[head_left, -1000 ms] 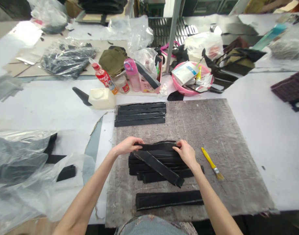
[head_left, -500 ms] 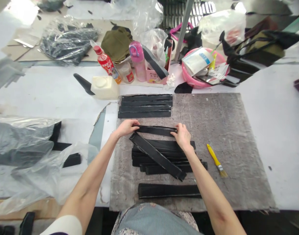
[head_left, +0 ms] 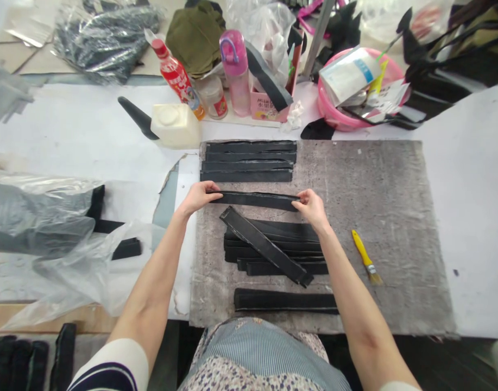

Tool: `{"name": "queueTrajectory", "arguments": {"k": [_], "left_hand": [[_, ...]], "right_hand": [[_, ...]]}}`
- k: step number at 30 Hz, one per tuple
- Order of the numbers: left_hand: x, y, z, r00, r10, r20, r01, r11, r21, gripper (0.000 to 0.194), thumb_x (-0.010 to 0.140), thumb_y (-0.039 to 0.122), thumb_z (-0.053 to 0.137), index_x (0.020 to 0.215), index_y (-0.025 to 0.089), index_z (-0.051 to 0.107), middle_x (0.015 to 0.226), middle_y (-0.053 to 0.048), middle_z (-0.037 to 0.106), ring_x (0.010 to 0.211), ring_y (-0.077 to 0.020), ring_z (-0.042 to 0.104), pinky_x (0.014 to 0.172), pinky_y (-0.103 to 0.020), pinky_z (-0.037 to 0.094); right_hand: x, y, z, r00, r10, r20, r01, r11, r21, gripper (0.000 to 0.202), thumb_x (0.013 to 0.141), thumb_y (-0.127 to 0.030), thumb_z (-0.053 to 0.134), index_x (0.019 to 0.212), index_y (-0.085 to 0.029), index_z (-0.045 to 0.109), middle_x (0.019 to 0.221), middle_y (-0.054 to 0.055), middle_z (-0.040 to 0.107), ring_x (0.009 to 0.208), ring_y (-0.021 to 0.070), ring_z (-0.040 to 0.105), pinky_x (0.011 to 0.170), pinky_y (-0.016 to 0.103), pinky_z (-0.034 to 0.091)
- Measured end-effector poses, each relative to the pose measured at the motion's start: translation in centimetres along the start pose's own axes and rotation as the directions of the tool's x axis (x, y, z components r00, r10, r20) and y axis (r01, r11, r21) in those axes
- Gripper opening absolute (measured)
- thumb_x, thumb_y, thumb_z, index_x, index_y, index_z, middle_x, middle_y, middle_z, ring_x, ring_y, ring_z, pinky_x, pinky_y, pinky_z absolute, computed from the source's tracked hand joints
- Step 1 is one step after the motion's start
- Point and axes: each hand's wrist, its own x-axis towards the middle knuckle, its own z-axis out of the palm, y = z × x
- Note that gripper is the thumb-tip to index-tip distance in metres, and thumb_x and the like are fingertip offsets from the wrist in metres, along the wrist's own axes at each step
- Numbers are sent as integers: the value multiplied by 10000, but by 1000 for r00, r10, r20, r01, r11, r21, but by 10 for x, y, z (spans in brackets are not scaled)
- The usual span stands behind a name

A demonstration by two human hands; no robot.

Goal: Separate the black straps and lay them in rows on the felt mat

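A black strip is stretched level between my two hands. My left hand pinches its left end, and my right hand pinches its right end. Just beyond it, several black strips lie side by side on the grey board. Nearer to me is a pile of black strips, with one strip lying slantwise across the top. Another black bundle rests close to the board's front edge.
A yellow-handled brush lies on the board at the right. Behind the board stand a white container, a red bottle, a pink bottle and a pink basin. Clear plastic covers things at the left.
Both hands have moved the held strip slightly away from the pile, toward the row of strips beyond, and it is now straighter. The whole view has shifted a little.
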Motion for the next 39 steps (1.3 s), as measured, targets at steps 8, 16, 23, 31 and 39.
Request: {"name": "queueTrajectory", "arguments": {"k": [8, 16, 23, 31, 39], "left_hand": [[8, -11, -4, 958, 16, -287, -16, 1000, 4, 283, 684, 351, 691, 887, 157, 654, 845, -35, 672, 761, -165, 586, 717, -286, 445], [2, -11, 14, 890, 66, -450, 100, 937, 334, 331, 780, 361, 654, 1043, 166, 604, 1013, -88, 640, 911, -248, 589, 826, -346, 433], [-38, 0, 36, 892, 204, -404, 14, 880, 475, 292, 886, 367, 540, 1079, 156, 594, 1048, -105, 581, 1019, -261, 536, 893, -371, 428], [-72, 14, 68, 931, 343, 125, -338, 680, 651, 481, 836, 510, 578, 1227, 229, 586, 1098, -121, 532, 1044, -288, 478, 878, -406, 427], [-95, 22, 69, 942, 263, 208, -334, 685, 647, 451, 819, 546, 582, 1105, 198, 608, 942, -84, 528, 891, -251, 524, 781, -361, 461]], "right_hand": [[44, -16, 7, 977, -19, -214, 35, 997, 68, 217, 709, -204, 609, 916, -154, 568, 770, 38, 640, 727, 194, 612, 708, 311, 470], [38, -18, 17, 968, -68, -241, 34, 989, -143, 269, 812, -214, 577, 1073, -168, 532, 874, 64, 639, 796, 222, 601, 764, 343, 439], [-14, -20, 13, 946, -150, -287, 111, 983, -150, 245, 870, -282, 557, 1087, -171, 536, 980, 73, 613, 685, 163, 579, 690, 309, 447], [-126, -23, 33, 916, -348, 199, 400, 821, -407, 434, 720, -427, 772, 1047, -199, 601, 1002, 83, 614, 948, 271, 536, 784, 383, 434], [-140, -16, 26, 868, -424, 257, 495, 780, -384, 561, 686, -374, 811, 1170, -222, 571, 1081, 91, 591, 996, 274, 515, 811, 402, 430]]}}
